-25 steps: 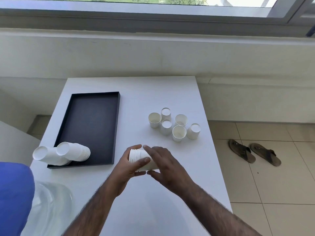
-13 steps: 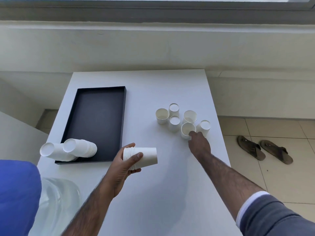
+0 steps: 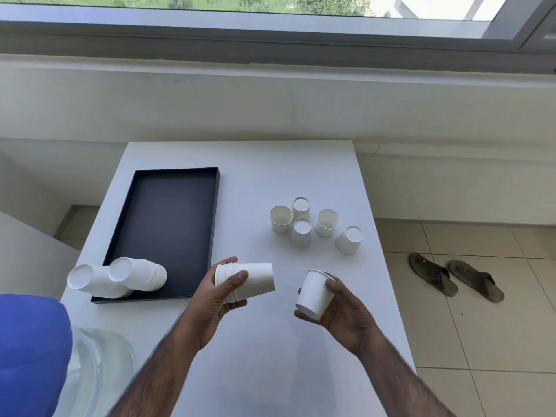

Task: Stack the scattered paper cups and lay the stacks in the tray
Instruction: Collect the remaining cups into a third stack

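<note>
My left hand (image 3: 215, 299) grips a stack of white paper cups (image 3: 252, 281) held sideways above the white table (image 3: 255, 371), rims toward the left. To its right, my right hand (image 3: 340, 308) holds a single white paper cup (image 3: 313, 293), tilted, a short gap away from the stack. Several loose cups (image 3: 304, 224) stand in a cluster farther back on the table, some upright and some upside down. The black tray (image 3: 168, 218) lies at the left, with two stacks of cups (image 3: 120, 276) lying on their sides at its near end.
A blue object (image 3: 30, 356) and a clear plastic thing (image 3: 96, 365) sit at the lower left by the table's corner. A pair of sandals (image 3: 454, 279) lies on the tiled floor to the right. A wall and window ledge run behind the table.
My right hand reached out to the cluster, took one cup and brought it back near the stack. The cluster has one cup fewer. My left hand kept its stack in about the same place.
</note>
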`<state>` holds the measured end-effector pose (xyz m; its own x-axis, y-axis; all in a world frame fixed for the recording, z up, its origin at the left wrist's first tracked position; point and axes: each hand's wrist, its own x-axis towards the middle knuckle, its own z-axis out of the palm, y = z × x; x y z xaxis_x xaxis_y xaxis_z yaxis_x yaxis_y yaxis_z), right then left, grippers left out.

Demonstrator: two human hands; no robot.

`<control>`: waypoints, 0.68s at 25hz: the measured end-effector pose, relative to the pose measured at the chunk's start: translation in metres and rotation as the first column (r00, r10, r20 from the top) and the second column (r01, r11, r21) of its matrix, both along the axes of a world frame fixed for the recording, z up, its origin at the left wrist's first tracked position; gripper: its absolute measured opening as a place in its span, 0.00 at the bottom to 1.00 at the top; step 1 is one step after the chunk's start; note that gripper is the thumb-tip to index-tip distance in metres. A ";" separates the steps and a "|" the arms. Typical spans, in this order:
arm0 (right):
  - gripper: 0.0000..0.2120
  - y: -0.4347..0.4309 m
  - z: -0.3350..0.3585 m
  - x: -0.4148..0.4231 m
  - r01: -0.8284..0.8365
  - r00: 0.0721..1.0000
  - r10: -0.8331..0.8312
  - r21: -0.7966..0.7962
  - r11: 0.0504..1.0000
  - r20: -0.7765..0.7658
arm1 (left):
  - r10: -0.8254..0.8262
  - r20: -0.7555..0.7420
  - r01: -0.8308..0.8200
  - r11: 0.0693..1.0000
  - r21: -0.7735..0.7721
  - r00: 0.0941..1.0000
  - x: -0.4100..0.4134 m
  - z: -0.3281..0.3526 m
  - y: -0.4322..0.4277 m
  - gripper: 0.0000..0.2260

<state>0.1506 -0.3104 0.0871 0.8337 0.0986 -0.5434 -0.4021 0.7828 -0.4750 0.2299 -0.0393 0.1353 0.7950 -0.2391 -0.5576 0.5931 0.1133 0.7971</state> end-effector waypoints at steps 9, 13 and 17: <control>0.45 0.005 0.065 0.024 -0.351 0.774 0.613 -0.913 0.210 -0.157 | -0.078 0.082 0.070 0.994 0.089 0.994 0.006 0.013 0.002 0.38; 0.43 0.024 0.073 0.036 -0.263 0.739 0.666 -0.953 0.149 -0.100 | -0.221 0.110 0.204 0.967 0.150 0.969 0.001 0.016 -0.008 0.37; 0.44 0.050 0.065 0.040 -0.239 0.695 0.705 -0.970 0.037 -0.144 | -0.302 0.176 0.255 0.936 0.243 0.937 -0.001 0.020 -0.028 0.40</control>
